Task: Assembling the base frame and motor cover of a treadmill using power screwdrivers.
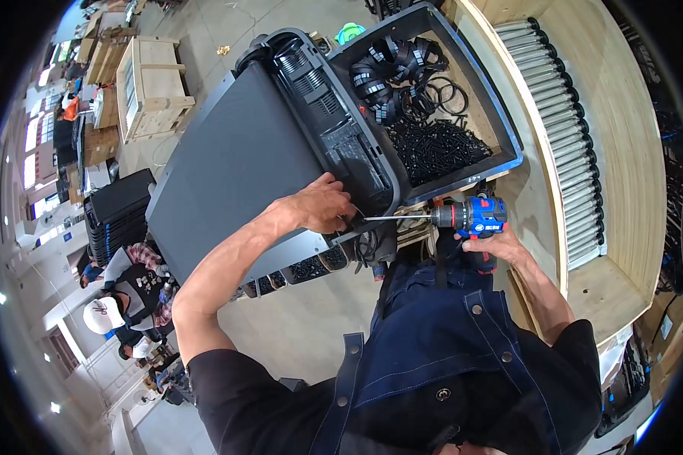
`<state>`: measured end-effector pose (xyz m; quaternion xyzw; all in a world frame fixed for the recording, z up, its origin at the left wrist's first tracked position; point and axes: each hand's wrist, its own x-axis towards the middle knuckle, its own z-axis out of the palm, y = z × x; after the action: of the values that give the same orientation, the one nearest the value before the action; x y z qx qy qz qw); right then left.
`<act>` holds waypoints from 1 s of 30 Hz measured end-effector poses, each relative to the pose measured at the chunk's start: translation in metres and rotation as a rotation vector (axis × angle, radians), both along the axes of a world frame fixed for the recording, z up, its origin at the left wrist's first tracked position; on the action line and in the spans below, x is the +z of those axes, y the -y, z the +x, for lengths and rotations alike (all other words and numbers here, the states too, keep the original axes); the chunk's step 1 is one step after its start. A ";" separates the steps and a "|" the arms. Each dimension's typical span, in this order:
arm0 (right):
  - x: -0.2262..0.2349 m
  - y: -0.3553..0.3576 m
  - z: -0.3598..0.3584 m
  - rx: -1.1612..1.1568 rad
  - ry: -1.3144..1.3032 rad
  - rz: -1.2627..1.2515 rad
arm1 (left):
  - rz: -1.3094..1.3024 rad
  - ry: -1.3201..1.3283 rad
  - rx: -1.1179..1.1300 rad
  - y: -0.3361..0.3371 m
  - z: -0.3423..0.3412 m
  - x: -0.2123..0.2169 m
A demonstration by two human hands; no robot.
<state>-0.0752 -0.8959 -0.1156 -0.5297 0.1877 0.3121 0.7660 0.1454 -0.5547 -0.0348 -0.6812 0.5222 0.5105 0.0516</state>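
Observation:
My right hand (501, 244) grips a blue and black cordless drill (484, 215). The drill's long metal bit (398, 218) points left, its tip close to my left fingertips. My left hand (322, 206) is closed, with its fingers pinched at the near corner of a black plastic frame; whatever they hold is hidden. That frame rims the open end compartment (349, 144) of a large treadmill-like machine, whose dark grey belt (239, 152) stretches away to the left. Ribbed parts show inside the compartment.
Beyond the frame stands a black tray (508, 155) with coiled black straps (387, 72) and a heap of black screws (439, 148). Right of it, a wooden crate (626, 250) holds a row of metal rollers (558, 129). Small-parts bins (307, 269) sit under the machine; people (133, 292) work at far left.

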 end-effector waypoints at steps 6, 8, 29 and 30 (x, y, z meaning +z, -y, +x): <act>0.022 0.008 0.039 0.122 -0.172 -0.099 | -0.041 0.020 0.005 -0.007 -0.002 -0.006; 0.025 0.016 0.056 0.177 -0.315 0.014 | -0.056 0.032 -0.013 -0.009 -0.002 -0.008; 0.040 0.007 0.096 0.299 -0.138 -0.172 | -0.018 -0.039 0.110 -0.013 0.004 -0.011; 0.039 0.007 0.099 0.304 -0.152 -0.145 | -0.020 -0.036 0.117 -0.011 0.005 -0.005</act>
<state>0.0235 -0.9029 -0.0762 -0.5806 0.1848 0.4489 0.6537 0.1501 -0.5440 -0.0396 -0.7016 0.4876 0.5195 0.0055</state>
